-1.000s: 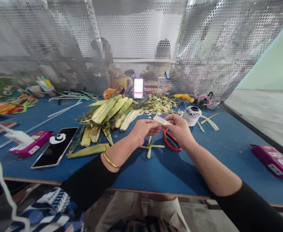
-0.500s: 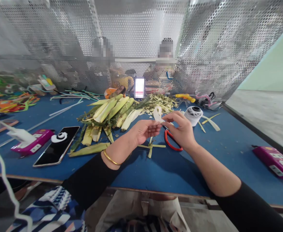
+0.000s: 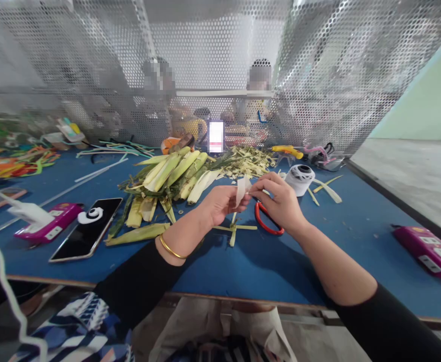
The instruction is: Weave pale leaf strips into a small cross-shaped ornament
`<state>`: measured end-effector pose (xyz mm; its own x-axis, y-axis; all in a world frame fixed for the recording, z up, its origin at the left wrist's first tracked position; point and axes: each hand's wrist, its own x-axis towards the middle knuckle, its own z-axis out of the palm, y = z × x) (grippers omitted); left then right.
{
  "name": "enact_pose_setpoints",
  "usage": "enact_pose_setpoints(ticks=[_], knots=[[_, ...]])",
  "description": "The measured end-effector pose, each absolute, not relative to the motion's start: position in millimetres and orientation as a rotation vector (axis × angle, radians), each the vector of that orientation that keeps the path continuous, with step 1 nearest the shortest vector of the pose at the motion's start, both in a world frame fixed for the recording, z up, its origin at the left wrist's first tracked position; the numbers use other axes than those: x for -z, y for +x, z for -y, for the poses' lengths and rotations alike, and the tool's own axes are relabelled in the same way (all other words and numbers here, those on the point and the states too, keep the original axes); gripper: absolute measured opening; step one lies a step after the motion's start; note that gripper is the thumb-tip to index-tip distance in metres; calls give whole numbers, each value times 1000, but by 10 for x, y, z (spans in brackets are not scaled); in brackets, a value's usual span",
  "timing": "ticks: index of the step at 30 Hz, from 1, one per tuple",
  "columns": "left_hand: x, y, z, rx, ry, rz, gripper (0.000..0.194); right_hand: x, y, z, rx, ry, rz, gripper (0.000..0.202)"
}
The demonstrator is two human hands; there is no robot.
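A pale strip of corn husk (image 3: 242,190) is held between my two hands above the blue table. My left hand (image 3: 223,203) has its fingers curled around the lower part of the strip. From the other side, my right hand (image 3: 279,198) pinches the strip's right end with thumb and fingertips. Red-handled scissors (image 3: 268,224) lie partly under my right hand. Just below my hands, a small knotted cross of husk strips (image 3: 233,229) rests on the table. A spool of white thread (image 3: 299,179) stands beyond my right hand.
A pile of corn husks (image 3: 168,176) lies left of my hands, with shredded husk (image 3: 248,161) behind it. At left are a phone (image 3: 88,231) and a purple power strip (image 3: 49,223); another power strip (image 3: 429,251) is far right. A perforated metal screen (image 3: 213,55) closes the back.
The pale husk strip stood in an upright loop; now it hangs flatter and lower over my left fingers. Both hands remain in nearly the same place.
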<state>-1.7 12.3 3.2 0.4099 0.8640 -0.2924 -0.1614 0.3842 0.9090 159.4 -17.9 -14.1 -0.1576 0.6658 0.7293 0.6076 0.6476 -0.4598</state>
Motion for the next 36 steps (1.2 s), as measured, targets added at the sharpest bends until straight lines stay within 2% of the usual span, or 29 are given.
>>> enact_pose_setpoints(ticks=[4, 9, 13, 16, 18, 24, 30, 36], knots=[[13, 0, -120, -871, 1121, -948, 9, 130, 1586, 182, -173, -1088, 1802, 10], [23, 12, -101, -927, 1226, -908, 13, 151, 1563, 171, -370, -1212, 1666, 10], [18, 19, -86, -925, 1222, -928, 11, 203, 1562, 127, -515, -1169, 1554, 15], [19, 30, -77, -946, 1213, -944, 10, 222, 1559, 115, -553, -1125, 1537, 9], [21, 39, -76, -955, 1205, -946, 10, 207, 1551, 130, -488, -1109, 1587, 3], [7, 54, -87, -932, 1130, -980, 17, 125, 1539, 199, -137, -1100, 1759, 13], [-32, 50, -65, -915, 1095, -994, 23, 158, 1564, 186, -50, -1121, 1814, 14], [0, 50, -74, -928, 1106, -988, 19, 167, 1559, 175, -32, -1164, 1810, 14]])
